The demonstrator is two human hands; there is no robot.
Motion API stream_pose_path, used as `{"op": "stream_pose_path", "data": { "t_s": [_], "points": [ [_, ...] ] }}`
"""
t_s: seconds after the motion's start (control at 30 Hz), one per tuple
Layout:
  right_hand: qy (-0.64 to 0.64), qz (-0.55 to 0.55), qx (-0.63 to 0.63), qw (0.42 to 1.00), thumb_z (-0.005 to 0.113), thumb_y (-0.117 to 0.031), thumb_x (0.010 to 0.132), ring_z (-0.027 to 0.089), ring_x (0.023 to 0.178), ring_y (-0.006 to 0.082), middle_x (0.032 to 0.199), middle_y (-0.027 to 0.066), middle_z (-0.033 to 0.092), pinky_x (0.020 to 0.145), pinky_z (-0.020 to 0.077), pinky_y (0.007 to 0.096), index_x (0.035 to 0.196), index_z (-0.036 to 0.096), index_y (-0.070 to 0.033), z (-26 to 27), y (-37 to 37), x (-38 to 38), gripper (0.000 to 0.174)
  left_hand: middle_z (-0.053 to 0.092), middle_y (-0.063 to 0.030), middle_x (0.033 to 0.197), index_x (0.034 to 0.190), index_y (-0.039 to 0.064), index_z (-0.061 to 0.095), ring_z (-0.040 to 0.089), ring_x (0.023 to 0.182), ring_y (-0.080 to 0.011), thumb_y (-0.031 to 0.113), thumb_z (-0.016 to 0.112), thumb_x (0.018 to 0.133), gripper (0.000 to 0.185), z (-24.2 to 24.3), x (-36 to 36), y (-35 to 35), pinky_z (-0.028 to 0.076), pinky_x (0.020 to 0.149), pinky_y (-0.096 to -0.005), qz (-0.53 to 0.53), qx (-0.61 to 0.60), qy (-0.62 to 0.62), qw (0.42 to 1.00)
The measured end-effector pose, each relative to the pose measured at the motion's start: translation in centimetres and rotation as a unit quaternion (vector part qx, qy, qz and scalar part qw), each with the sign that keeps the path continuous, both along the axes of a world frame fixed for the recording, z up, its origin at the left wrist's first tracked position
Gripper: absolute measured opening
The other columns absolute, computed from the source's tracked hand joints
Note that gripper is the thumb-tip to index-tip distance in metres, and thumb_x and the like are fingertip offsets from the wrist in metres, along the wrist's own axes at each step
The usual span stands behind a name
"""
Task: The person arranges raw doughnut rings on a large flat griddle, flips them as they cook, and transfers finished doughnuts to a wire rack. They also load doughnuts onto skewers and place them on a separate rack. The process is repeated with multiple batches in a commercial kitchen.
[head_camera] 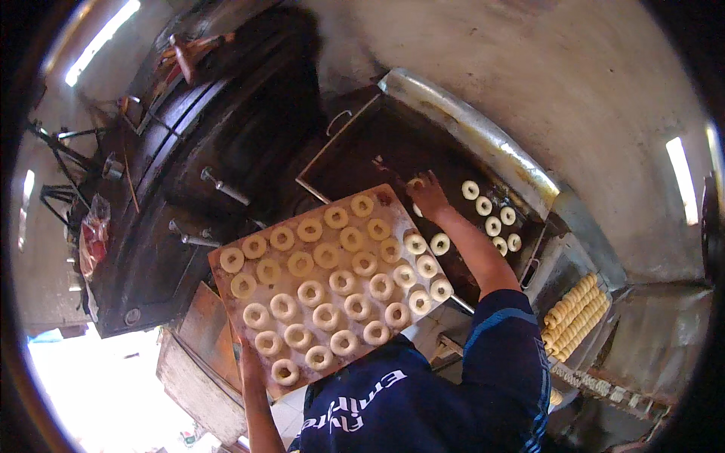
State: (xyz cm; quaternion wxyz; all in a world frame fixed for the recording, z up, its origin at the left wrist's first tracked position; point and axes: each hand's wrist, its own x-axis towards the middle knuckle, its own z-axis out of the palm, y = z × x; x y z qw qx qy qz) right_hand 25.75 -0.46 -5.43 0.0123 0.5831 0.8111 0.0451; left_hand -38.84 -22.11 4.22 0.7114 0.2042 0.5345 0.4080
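A flat wooden board point(334, 291), dusted with flour, bears rows of pale raw dough rings point(325, 316). My left hand point(249, 358) grips its lower left edge, most of the fingers hidden beneath. Over a wide, dark rectangular frying vat point(368, 139), my right hand point(429, 199) pinches a dough ring point(416, 182) at the fingertips. Another ring shows partly below that hand. Several pale rings point(483, 206) lie apart from one another in the right part of the vat, and one point(439, 244) sits close to the board's right edge.
Golden rings point(578, 317) are lined up in rows on a metal tray to the right. A raised metal rim point(476, 127) backs the vat, with a wire handle point(338, 122) at its left. Metal valves or taps point(224, 186) jut from the dark equipment at left.
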Motion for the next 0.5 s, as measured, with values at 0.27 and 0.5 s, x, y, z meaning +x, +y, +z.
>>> {"op": "stream_pose_path", "data": {
  "t_s": [0.27, 0.5],
  "points": [
    [0.146, 0.102, -0.049, 0.983, 0.056, -0.018, 0.103, 0.053, 0.144, 0.0417, 0.15, 0.0193, 0.062, 0.126, 0.0372, 0.0514, 0.145, 0.064, -0.012, 2.1, 0.0, -10.6, 0.043, 0.066, -0.012, 0.147, 0.158, 0.001, 0.05, 0.066, 0.129, -0.0227, 0.072, 0.036, 0.111, 0.086, -1.7, -0.1, 1.2, 0.053, 0.11, -0.0421, -0.022, -0.019, 0.114, 0.993],
    [-0.05, -0.037, -0.082, 0.995, 0.076, -0.01, 0.081, 0.053, 0.144, 0.0434, 0.148, 0.0168, 0.065, 0.127, 0.0356, 0.0518, 0.139, 0.069, -0.013, 1.7, 0.4, -3.7, 0.058, 0.054, -0.0091, 0.161, 0.165, 0.004, 0.04, 0.052, 0.145, -0.024, 0.064, 0.038, 0.114, 0.079, -1.1, -1.2, -0.6, 0.042, 0.123, -0.043, -0.006, -0.008, 0.035, 0.999]
  ]
}}
